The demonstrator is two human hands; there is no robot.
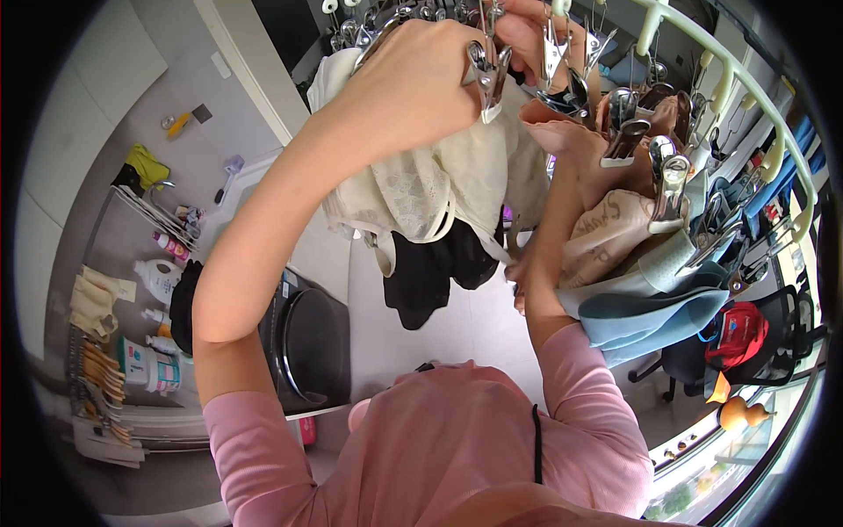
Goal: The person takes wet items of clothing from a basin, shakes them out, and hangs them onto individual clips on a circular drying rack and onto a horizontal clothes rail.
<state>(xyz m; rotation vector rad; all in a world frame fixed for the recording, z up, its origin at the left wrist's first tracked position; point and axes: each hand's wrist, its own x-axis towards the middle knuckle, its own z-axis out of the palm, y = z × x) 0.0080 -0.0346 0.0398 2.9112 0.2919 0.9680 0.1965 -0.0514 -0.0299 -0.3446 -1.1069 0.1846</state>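
Note:
My left hand [425,82] is raised with curled fingers beside a metal clip [489,82] of a pale-green clip hanger [737,69]; its fingertips are hidden. Partly behind the hanging clips is my right hand [523,39], close to the left; what it grips is hidden. Under my left hand hangs a cream lace-trimmed garment [408,197] with thin straps. Lower down are black cloth pieces [421,280]. Around my right forearm hang clipped pinkish-brown fabric [563,135], a cream printed cloth [609,230] and blue fabric [649,309].
At left, a counter carries a detergent jug [158,280], a pink bottle [172,246] and plastic tubs [163,372]. Several hangers [102,372] hang there. A dark round-lidded appliance [313,342] stands below. To the right are an office chair [685,365] with a red bag [737,334] and a gourd [741,414].

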